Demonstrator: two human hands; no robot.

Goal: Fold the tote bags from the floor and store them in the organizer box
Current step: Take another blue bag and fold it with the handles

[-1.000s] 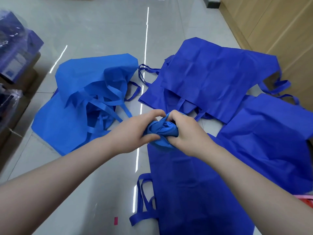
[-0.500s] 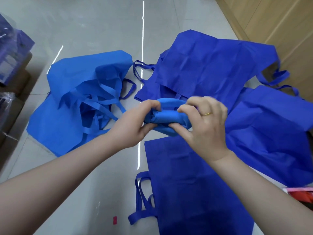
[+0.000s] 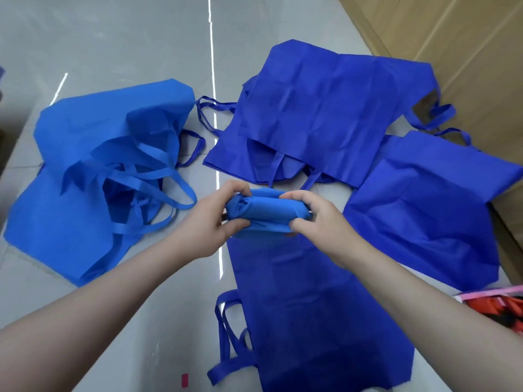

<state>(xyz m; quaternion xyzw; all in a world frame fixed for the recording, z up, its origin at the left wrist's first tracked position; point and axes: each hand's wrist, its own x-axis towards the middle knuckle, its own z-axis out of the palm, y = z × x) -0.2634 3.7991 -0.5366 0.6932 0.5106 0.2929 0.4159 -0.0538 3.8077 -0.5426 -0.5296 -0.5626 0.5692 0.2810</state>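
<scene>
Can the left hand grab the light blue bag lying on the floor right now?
Probably not yet: the left hand and the right hand both hold the rolled bag. The light blue bag lies uncovered.

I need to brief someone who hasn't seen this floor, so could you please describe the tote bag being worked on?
On the grey tiled floor, several blue tote bags lie spread flat. Above them, at the centre, the left hand and right hand grip the rolled bag. It alone is a compact bundle off the floor.
</scene>
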